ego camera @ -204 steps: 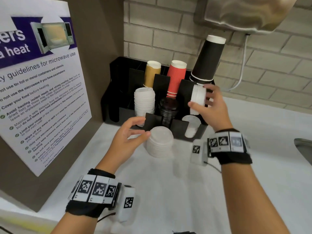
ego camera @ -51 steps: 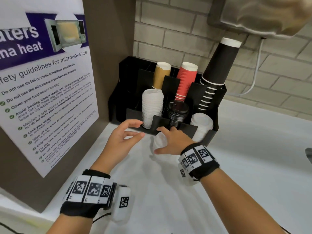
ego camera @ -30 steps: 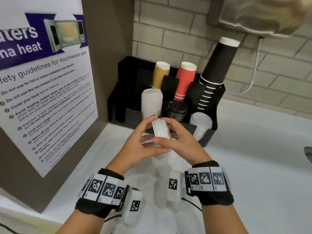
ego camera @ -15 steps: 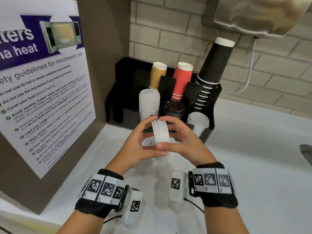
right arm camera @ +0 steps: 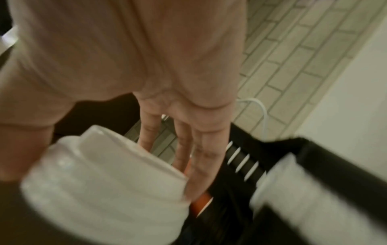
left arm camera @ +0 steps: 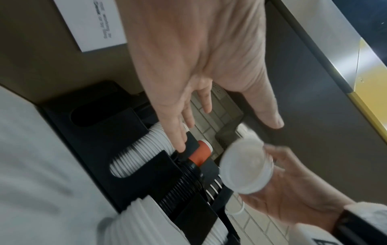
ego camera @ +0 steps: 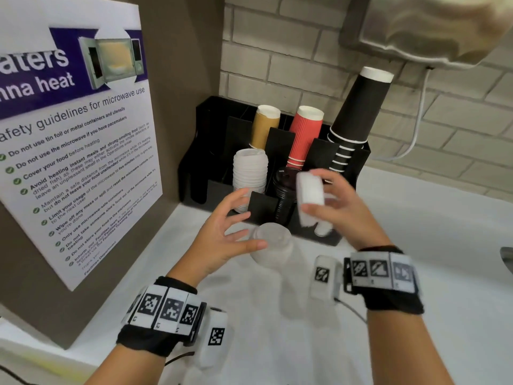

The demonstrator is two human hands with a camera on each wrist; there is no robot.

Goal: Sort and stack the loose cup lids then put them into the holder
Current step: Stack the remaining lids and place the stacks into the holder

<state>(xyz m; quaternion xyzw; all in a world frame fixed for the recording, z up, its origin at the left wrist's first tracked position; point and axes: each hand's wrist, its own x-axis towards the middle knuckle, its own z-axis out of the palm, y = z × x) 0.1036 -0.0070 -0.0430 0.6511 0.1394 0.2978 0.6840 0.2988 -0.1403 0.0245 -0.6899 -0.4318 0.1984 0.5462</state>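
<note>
The small stack of white lids (ego camera: 309, 198) sits in your right hand (ego camera: 342, 215), held up in the air in front of the black holder (ego camera: 358, 159), over the gap between the black-lid slot and the right-hand slot. The stack is turned on edge: its axis runs roughly level, flat faces pointing left and right, with one round face toward your left hand, as the left wrist view shows (left arm camera: 246, 167). Your right fingers (right arm camera: 201, 159) reach along the far side of the stack and the thumb closes on the near side, so the stack is pinched across its rim; the picture is blurred and finer contact cannot be told. Your left hand (ego camera: 222, 234) hovers just left of it, fingers spread and relaxed, holding nothing and apart from the stack. Below and between the hands, a second pile of white lids (ego camera: 270, 243) rests flat on the white tabletop (ego camera: 433, 273), axis upright, just in front of the holder. In the holder: a tall column of white lids (ego camera: 249, 173) at front left, black lids (ego camera: 284, 190) in the middle front slot, and tan (ego camera: 263, 126), red (ego camera: 305, 134) and black cups (ego camera: 358, 112) upside down behind. A microwave notice (ego camera: 75, 140) stands on the panel at your left.
</note>
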